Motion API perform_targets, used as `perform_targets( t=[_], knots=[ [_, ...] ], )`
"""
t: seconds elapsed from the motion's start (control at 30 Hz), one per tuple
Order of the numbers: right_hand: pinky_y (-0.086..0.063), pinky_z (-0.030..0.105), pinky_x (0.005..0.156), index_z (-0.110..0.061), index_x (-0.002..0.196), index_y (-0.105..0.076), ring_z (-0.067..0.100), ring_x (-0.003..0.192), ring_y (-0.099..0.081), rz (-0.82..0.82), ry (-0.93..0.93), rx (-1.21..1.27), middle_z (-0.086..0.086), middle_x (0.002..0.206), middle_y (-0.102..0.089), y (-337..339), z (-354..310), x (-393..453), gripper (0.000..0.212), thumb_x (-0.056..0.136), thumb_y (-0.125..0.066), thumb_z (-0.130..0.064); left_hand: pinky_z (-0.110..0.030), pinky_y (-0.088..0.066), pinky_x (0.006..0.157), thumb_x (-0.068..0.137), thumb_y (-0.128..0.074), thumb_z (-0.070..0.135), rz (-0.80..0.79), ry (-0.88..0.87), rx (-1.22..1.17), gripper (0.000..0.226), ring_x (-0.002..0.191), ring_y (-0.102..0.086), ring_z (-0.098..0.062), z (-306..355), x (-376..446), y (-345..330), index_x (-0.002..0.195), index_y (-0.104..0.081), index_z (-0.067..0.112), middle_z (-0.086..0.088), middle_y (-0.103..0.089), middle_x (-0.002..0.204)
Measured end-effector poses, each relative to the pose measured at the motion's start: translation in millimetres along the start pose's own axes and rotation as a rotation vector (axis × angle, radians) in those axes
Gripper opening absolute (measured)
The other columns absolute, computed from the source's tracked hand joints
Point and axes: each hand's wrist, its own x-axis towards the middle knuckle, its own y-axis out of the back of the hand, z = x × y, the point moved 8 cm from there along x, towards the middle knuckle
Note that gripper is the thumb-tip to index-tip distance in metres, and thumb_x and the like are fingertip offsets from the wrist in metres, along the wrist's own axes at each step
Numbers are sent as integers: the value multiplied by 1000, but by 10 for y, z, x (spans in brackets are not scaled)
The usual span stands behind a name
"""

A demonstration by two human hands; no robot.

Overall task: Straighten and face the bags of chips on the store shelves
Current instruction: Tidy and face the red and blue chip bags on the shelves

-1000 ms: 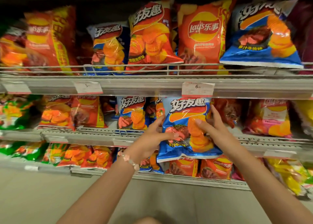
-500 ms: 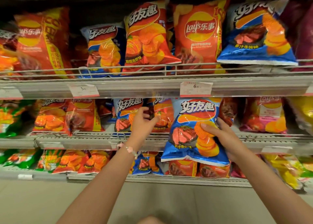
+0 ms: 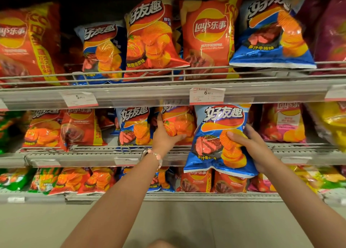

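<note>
My right hand (image 3: 256,150) grips the blue bag (image 3: 217,139); my left hand (image 3: 164,137) grasps the red bag (image 3: 177,122); next, seat both upright, facing out.

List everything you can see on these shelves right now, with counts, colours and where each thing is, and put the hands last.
Blue bag: one, blue, held in front of the middle shelf, hanging below its edge.
Orange bag: one, orange-red, middle shelf, left of the blue bag.
Top-shelf bags: six or so, red, orange, blue, purple, behind a wire rail.
Other middle-shelf bags: several, green, orange, red, blue, pink, yellow.
Bottom-shelf bags: many, mixed colours, count unclear.
Price tags: two readable, white, top shelf edge.
Bracelet: one, pale beads, left wrist.
Left hand: grips the orange bag.
Right hand: grips the blue bag.
</note>
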Motion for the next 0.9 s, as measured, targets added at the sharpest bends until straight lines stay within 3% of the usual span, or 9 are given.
perform_targets(
  t=[0.07, 0.17, 0.3, 0.5, 0.67, 0.8, 0.9],
  knots=[
    [-56, 22, 60, -19, 125, -53, 15, 87, -70, -1, 13, -9, 5, 116, -66, 36, -23, 5, 55, 75, -75, -14, -37, -44, 100, 68, -85, 29, 33, -16, -14, 112, 124, -50, -29, -2, 13, 10, 151, -12, 19, -12, -52, 135],
    [-55, 22, 58, -19, 124, -53, 11, 80, -72, 25, 33, -6, -1, 105, -70, 103, -81, 1, 45, 82, -67, -12, -34, -45, 97, 69, -85, 24, 75, -34, -46, 106, 120, -53, -26, -5, -3, 92, 150, -17, 20, -9, -55, 131],
    [-56, 22, 59, -20, 128, -51, 11, 82, -70, 47, 50, -47, -4, 103, -68, 183, -143, 5, 47, 84, -66, -13, -30, -46, 94, 68, -86, 22, 106, -83, -94, 103, 115, -55, -19, 28, -40, 297, 149, -22, 19, 0, -56, 123],
    [-55, 25, 61, -18, 126, -52, 13, 83, -69, 51, 59, -80, -4, 100, -68, 181, -169, 39, 45, 84, -66, -13, -20, -46, 83, 68, -85, 17, 45, -99, -65, 93, 105, -57, -14, 91, -69, 647, 143, -31, 16, 6, -55, 113],
    [-54, 27, 66, -18, 127, -52, 14, 86, -67, 39, 61, -87, -3, 102, -68, 90, -140, 91, 46, 84, -66, -14, -35, -44, 101, 65, -87, 20, -4, -100, -62, 104, 121, -49, -14, 15, -194, 985, 148, -25, 23, 7, -47, 132],
    [-54, 36, 74, -20, 127, -51, 22, 93, -67, 16, 47, -77, 2, 109, -68, -85, -112, 168, 50, 80, -70, -16, -41, -50, 96, 60, -89, 23, 2, -91, -48, 100, 115, -56, -17, -105, -317, 1285, 144, -34, 29, 3, -56, 129],
    [-54, 37, 78, -20, 127, -50, 23, 96, -67, 11, 50, -82, 4, 111, -68, -238, -104, 232, 53, 79, -72, -17, -25, -53, 82, 64, -87, 15, 18, -69, -63, 92, 104, -60, -8, -186, -406, 1475, 140, -38, 27, 9, -59, 116]
  ],
)
